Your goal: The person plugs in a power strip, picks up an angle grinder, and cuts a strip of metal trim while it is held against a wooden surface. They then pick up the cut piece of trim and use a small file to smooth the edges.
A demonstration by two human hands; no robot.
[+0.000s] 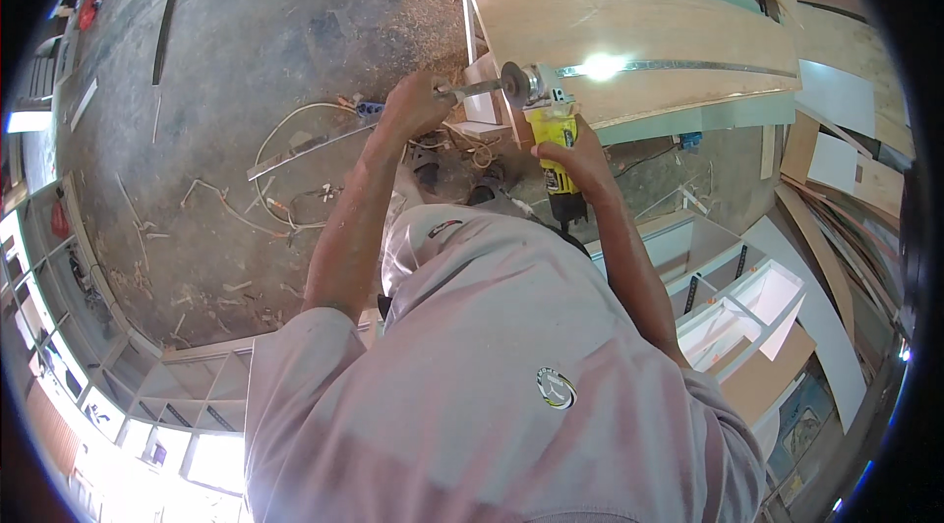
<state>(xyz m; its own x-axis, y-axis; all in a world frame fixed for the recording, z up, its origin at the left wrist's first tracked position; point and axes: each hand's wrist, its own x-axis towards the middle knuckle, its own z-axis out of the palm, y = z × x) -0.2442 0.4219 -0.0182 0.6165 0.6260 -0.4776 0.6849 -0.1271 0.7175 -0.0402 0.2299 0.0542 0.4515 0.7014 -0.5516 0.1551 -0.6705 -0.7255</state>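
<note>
The right hand [584,165] is wrapped around a yellow angle grinder [557,130], by the left end of a plywood panel [669,27]. The left hand [415,106], fingers curled tight, grips a metal bar [479,88] pointing right toward the grinder's disc [514,86] (contact I cannot tell).

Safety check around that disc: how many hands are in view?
2. The left hand holds a slim metal piece by the dark disc; the right hand grips the yellow grinder. No other hand shows.
</note>
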